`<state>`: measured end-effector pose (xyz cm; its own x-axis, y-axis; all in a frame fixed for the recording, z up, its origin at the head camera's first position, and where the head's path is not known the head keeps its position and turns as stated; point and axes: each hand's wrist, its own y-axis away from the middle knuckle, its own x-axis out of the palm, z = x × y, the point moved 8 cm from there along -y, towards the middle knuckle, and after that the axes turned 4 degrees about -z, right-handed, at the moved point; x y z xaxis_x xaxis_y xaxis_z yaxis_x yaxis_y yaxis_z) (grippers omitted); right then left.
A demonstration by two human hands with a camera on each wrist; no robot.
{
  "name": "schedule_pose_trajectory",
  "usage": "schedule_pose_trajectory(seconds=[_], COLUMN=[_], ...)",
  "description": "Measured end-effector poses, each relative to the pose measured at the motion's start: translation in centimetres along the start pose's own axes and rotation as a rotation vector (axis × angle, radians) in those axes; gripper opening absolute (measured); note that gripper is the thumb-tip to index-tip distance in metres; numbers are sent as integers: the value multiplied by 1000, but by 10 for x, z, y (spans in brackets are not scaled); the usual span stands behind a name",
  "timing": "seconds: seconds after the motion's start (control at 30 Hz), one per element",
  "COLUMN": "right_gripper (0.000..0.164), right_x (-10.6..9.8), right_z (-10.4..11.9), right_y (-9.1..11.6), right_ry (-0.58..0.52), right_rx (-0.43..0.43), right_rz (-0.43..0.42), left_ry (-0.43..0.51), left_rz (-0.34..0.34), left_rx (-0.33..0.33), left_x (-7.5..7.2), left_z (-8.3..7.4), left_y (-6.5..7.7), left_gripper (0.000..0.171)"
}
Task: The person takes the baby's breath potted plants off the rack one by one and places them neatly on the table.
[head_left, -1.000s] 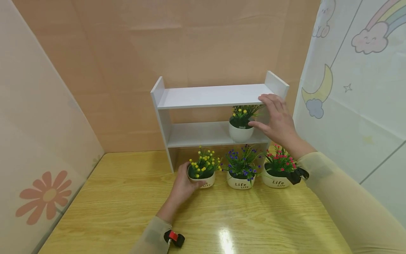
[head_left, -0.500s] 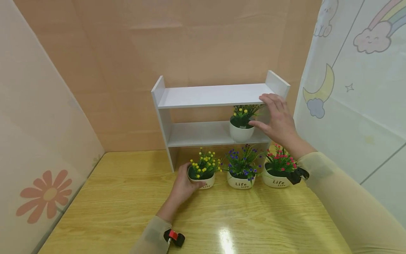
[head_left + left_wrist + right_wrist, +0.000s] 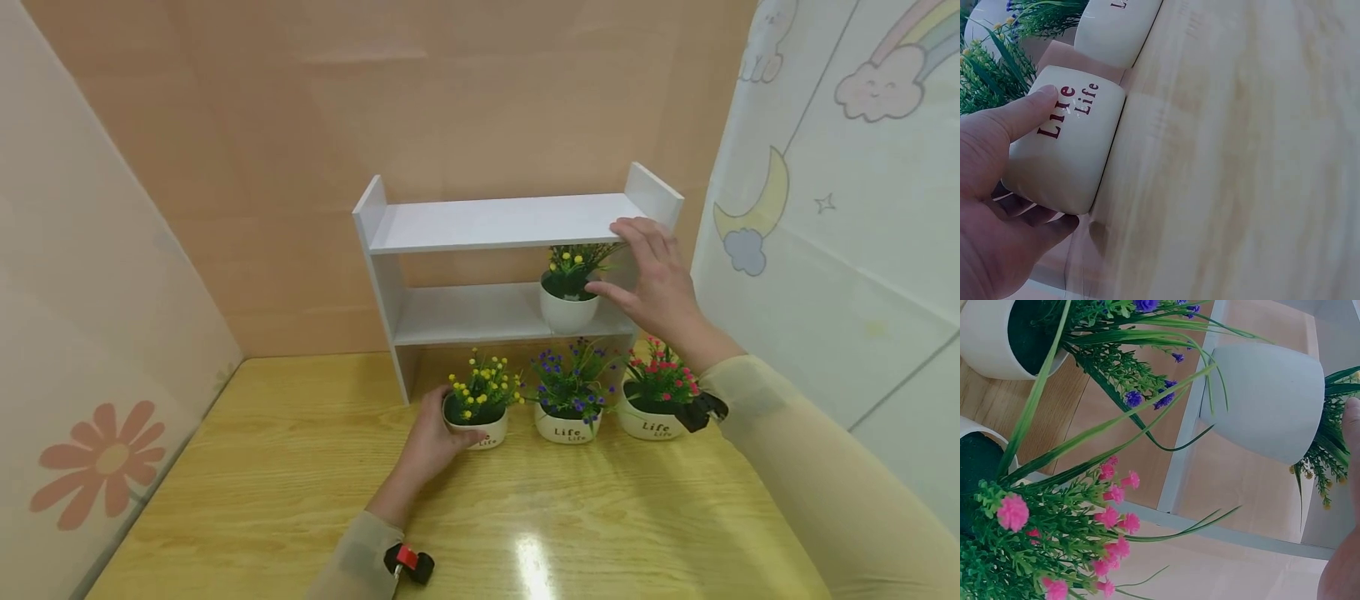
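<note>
My left hand [image 3: 429, 442] grips a cream flower pot [image 3: 1066, 169] of yellow flowers on the table, the thumb across its "Life" lettering and the other fingers around the side. My right hand [image 3: 660, 283] is raised to a white two-tier shelf [image 3: 465, 227], fingertips on the front edge of the top board. Its thumb reaches in front of a white pot [image 3: 567, 315] with small yellow flowers on the middle board. In the right wrist view only part of this hand shows, near the plant in that white pot [image 3: 1260, 400].
Right of my left hand stand a pot of purple flowers [image 3: 567, 430] and a pot of pink flowers [image 3: 651, 423], lined up before the shelf on the wooden table [image 3: 262, 483]. An orange-tan backdrop [image 3: 300, 125] hangs behind. A printed white panel [image 3: 825, 275] closes the right side.
Both hands keep their places on the pot and the shelf. Only the head view has shifted slightly.
</note>
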<state>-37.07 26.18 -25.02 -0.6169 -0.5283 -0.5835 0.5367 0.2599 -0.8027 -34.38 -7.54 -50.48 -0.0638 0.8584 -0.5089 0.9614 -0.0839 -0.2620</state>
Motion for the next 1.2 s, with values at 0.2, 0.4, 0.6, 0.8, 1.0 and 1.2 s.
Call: schedule_pose_trajectory(seconds=[0.2, 0.4, 0.6, 0.8, 1.0, 1.2], right_gripper=[93, 93, 93, 95, 101, 101], right_x=[2, 2, 1, 0, -2, -3], right_z=[-1, 0, 1, 2, 1, -1], right_y=[-2, -2, -2, -3, -3, -2], right_ry=[15, 13, 11, -5, -8, 6], right_rx=[26, 16, 6, -17, -26, -4], right_rz=[15, 11, 11, 0, 15, 45], left_ry=[-7, -1, 16, -7, 2, 13], left_rz=[10, 23, 31, 67, 93, 138], left_rx=[-1, -4, -6, -26, -5, 48], left_x=[-2, -1, -3, -19, -35, -43], left_z=[1, 0, -4, -16, -39, -61], left_y=[2, 4, 7, 8, 8, 8], left_gripper=[106, 106, 119, 125, 123, 123])
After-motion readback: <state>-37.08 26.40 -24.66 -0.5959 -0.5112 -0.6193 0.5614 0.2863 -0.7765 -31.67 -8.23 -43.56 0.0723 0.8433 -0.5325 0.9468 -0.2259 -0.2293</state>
